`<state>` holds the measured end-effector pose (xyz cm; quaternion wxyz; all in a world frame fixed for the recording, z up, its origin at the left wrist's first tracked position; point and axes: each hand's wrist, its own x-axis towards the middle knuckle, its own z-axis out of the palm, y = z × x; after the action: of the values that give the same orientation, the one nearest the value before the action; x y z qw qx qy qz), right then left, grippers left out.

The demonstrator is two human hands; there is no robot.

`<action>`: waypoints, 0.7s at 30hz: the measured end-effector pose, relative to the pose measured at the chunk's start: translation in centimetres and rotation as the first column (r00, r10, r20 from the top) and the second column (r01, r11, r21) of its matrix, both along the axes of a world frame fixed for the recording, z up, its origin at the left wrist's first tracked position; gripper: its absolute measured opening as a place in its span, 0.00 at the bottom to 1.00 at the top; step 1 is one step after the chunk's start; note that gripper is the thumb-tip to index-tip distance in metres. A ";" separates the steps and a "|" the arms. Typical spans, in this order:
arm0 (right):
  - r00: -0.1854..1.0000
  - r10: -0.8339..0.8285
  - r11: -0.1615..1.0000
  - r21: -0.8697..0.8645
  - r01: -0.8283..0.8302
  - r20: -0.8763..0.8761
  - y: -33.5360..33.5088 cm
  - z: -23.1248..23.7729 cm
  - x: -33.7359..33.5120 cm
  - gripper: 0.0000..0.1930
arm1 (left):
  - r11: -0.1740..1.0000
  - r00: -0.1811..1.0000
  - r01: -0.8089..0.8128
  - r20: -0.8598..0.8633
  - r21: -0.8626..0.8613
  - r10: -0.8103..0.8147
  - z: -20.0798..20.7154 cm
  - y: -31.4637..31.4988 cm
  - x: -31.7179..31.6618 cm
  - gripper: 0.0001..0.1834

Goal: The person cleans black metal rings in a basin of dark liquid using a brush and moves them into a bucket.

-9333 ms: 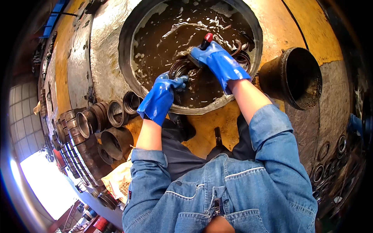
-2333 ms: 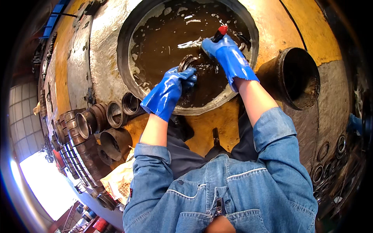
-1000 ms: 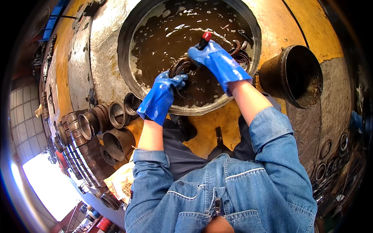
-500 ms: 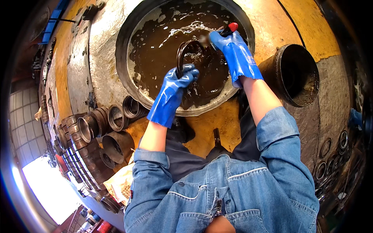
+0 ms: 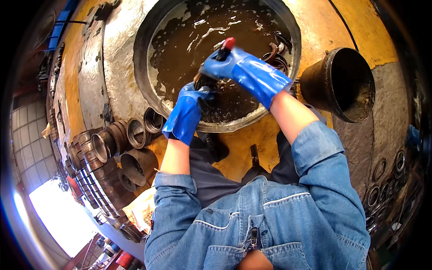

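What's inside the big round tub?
Murky brown liquid; dark curved pieces near its right side. The liquid hides the bottom; the right hand blocks part of the surface.

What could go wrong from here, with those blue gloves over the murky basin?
The rings might slip from the left hand, whose glove looks wet and shiny, and be hard to find in the murky liquid. The red-tipped handle could likewise slip in the right hand. Splashes might also reach the forearms, bare above the gloves.

A grimy workshop: metal cylinders [image 5: 146, 163], stained floor [image 5: 353, 141] and, toward the dim right, probably metal rings [image 5: 368, 196].
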<state>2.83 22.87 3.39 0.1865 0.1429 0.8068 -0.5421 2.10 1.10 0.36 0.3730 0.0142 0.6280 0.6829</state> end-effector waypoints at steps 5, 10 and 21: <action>0.960 -0.265 0.957 0.141 0.252 0.087 2.8 -1.4 0.0 0.20 | 0.997 0.999 -0.027 0.040 -0.067 0.030 0.6 -0.4 0.2 0.17; 0.971 0.084 0.945 -0.293 -0.149 -0.223 0.8 0.4 0.6 0.21 | 0.996 0.998 0.043 0.042 -0.073 -0.040 1.1 -0.5 0.0 0.17; 0.939 -0.323 0.919 0.279 0.280 0.120 3.1 0.1 1.4 0.23 | 0.997 0.984 0.002 0.180 -0.072 0.011 1.1 0.9 0.3 0.17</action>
<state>4.19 25.95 3.54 0.1460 0.3328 0.8204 -0.4415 2.38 2.01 1.48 0.4267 -0.0626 0.6160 0.6592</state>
